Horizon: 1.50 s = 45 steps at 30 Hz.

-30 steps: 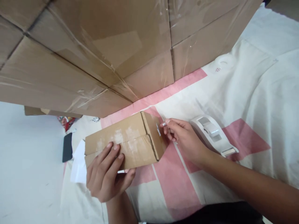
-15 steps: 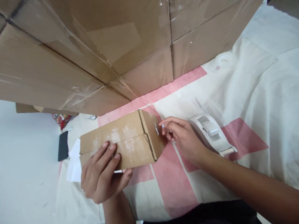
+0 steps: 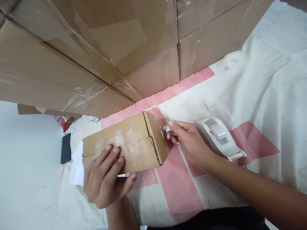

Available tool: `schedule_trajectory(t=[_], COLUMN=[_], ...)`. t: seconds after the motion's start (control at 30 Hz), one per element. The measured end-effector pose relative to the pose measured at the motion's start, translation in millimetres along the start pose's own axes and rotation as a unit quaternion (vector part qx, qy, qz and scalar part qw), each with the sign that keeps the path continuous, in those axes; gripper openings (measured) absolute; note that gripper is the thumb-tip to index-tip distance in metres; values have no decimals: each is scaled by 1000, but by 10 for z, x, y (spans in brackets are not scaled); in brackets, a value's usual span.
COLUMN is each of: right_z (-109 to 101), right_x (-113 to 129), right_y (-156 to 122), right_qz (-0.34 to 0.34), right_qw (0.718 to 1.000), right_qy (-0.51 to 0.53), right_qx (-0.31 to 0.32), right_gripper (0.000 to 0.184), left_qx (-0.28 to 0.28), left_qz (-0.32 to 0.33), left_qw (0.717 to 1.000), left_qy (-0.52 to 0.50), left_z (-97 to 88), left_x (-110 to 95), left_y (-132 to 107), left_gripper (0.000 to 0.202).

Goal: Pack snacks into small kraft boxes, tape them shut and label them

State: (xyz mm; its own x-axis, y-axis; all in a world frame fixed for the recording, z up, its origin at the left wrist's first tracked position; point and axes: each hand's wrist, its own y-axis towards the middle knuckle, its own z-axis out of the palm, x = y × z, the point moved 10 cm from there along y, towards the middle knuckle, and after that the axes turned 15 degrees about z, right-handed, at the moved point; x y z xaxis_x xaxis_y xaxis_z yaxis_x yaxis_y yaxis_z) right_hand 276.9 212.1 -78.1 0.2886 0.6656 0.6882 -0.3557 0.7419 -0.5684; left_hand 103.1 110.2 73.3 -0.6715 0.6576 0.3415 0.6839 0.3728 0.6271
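The left hand (image 3: 105, 179) is open, with its fingers a little apart. The fingertips lie on top of a small brown box (image 3: 134, 137), and the thumb is by the box's near edge. The right hand (image 3: 183, 134) is closed up small. It pinches a tiny white bit (image 3: 168, 128) between the thumb and a finger, right beside the right end of the box. On that end there is a thin, pale strip (image 3: 162, 131). The top of the box has a line across it and some white, rubbed patches.

The box sits in the middle, on a white and pink cloth (image 3: 177, 188). To the right of the right hand is a white tape holder (image 3: 222, 137). It is tilted on the cloth and has a roll inside.

To the left of the box are a white paper (image 3: 77, 167) and a black phone (image 3: 66, 148). Farther back on the left is a shiny red packet (image 3: 64, 123). Big brown boxes (image 3: 148, 41) with clear tape fill the far side. A white ring (image 3: 236, 58) lies at the far right, close to them.
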Motion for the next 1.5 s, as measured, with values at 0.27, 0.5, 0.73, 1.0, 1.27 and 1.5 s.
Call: schedule_trajectory(t=[0.27, 0.5, 0.73, 1.0, 1.27, 1.5], right_z=[80, -17, -6, -33, 15, 64], right_x=[79, 98, 56, 97, 75, 17], right_y=[-42, -35, 1, -47, -19, 3], right_qz=[-43, -66, -47, -49, -54, -46], right_qw=[999, 997, 999, 998, 999, 999], right_qy=[-14, -12, 25, -5, 2, 17], right_qx=[25, -25, -3, -29, -2, 21], right_gripper=[19, 12, 27, 14, 14, 13], left_qx=[-13, 3, 2, -12, -10, 16], left_qz=[9, -2, -1, 5, 11, -12], left_qw=[1000, 1000, 1000, 1000, 1000, 999], left_qy=[-11, -22, -11, -22, -22, -28], left_z=[-21, 2, -6, -5, -5, 21], left_x=[-4, 16, 17, 5, 4, 29], left_y=[-22, -67, -90, -61, -72, -75], left_gripper=[39, 36, 35, 37, 38, 34])
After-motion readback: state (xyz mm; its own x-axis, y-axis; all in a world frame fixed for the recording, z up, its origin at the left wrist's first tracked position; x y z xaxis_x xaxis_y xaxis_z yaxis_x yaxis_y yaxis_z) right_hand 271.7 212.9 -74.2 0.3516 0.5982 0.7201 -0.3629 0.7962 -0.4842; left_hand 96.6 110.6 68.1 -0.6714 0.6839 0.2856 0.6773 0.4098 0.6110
